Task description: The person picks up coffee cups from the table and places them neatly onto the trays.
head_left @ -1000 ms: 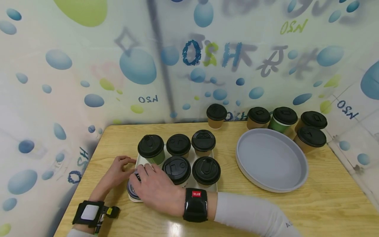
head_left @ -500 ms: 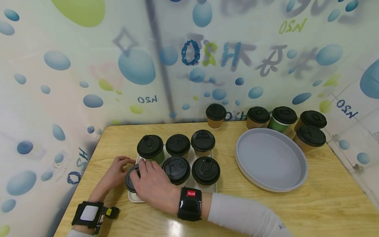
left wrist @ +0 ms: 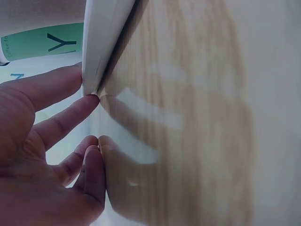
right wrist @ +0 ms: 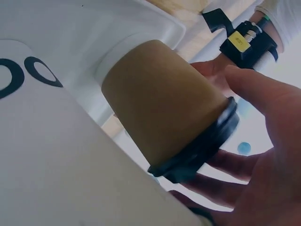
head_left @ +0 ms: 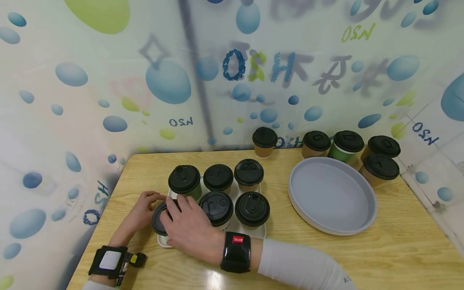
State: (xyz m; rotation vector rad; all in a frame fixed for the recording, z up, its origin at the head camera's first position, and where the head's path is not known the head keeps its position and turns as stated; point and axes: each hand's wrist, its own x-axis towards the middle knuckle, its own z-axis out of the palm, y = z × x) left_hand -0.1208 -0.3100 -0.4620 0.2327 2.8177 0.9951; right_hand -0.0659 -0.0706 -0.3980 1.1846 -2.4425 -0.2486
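Observation:
At the tray's front left corner my right hand (head_left: 193, 229) holds a brown paper coffee cup (right wrist: 160, 99) by its black lid (head_left: 158, 220), thumb on one side and fingers on the other. In the right wrist view the cup's white base edge meets the tray floor. My left hand (head_left: 141, 209) touches the left rim of the white tray (left wrist: 106, 42) with its fingertips, the other fingers loosely bent near the table. A green cup (head_left: 193, 192) stands behind the held one. Other lidded cups, among them one with a black lid (head_left: 216, 207), share the tray.
Right of the tray lies a round grey dish (head_left: 333, 195). Behind it stand several lidded cups, one of them a green cup (head_left: 344, 151). A lone brown cup (head_left: 264, 147) is at the table's back edge. A patterned curtain (head_left: 232, 108) hangs behind.
The lid under my right hand has shifted slightly away and left, and now looks black where it carried a bluish, light pattern. My right hand moved only a little; the left stayed.

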